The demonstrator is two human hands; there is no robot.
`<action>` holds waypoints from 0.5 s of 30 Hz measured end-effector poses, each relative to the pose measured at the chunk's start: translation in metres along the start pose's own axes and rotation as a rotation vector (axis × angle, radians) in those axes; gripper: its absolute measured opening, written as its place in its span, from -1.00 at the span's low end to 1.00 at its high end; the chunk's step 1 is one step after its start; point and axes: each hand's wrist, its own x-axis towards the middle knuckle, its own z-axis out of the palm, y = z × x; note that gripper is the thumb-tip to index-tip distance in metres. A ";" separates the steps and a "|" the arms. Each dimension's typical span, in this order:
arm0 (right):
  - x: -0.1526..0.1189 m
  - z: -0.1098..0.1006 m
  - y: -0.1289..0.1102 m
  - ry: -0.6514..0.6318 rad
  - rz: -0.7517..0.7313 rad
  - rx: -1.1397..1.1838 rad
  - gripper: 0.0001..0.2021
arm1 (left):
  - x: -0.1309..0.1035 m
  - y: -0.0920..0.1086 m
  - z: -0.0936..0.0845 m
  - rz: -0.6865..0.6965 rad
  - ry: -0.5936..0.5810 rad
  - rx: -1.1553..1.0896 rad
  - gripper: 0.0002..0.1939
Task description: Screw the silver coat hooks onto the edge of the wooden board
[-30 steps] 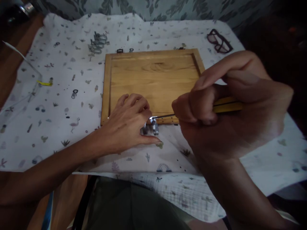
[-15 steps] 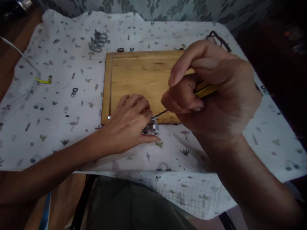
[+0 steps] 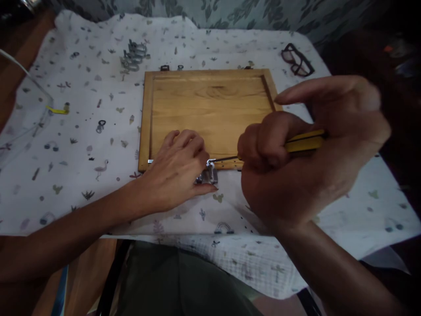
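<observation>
A wooden panel (image 3: 210,114) with a raised frame, like a cabinet door, lies flat on the cloth. At its near edge is a silver metal hinge (image 3: 213,173). My left hand (image 3: 179,171) is closed around the hinge and that edge, fingers curled over the wood and thumb below the metal; part of the hinge is hidden. My right hand (image 3: 305,149) grips a screwdriver (image 3: 304,142) by its yellow and black handle, the index finger raised off it. The thin shaft slants left, and its tip meets the hinge beside my left fingers.
Several grey metal hinges (image 3: 134,56) lie behind the panel on the left. Black-framed glasses (image 3: 297,60) rest at the back right. A white cord (image 3: 28,74) with a yellow tag (image 3: 58,110) runs along the left. A patterned white cloth (image 3: 82,145) covers the table, its front hanging over my lap.
My right hand has shifted right and down, its index finger now straighter and lifted. The screwdriver lies at a flatter angle, tip still at the hinge. My left hand stays put.
</observation>
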 end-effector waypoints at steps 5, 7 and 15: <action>0.015 -0.019 0.000 -0.413 0.095 -0.057 -0.52 | -0.001 0.001 -0.003 -0.006 -0.027 -0.024 -0.47; 0.024 -0.028 0.001 -0.569 0.059 -0.051 -0.55 | -0.002 0.001 -0.003 0.002 -0.027 -0.036 -0.49; 0.038 -0.029 0.005 -0.799 0.120 0.022 -0.48 | -0.002 0.000 -0.003 0.007 -0.034 -0.047 -0.51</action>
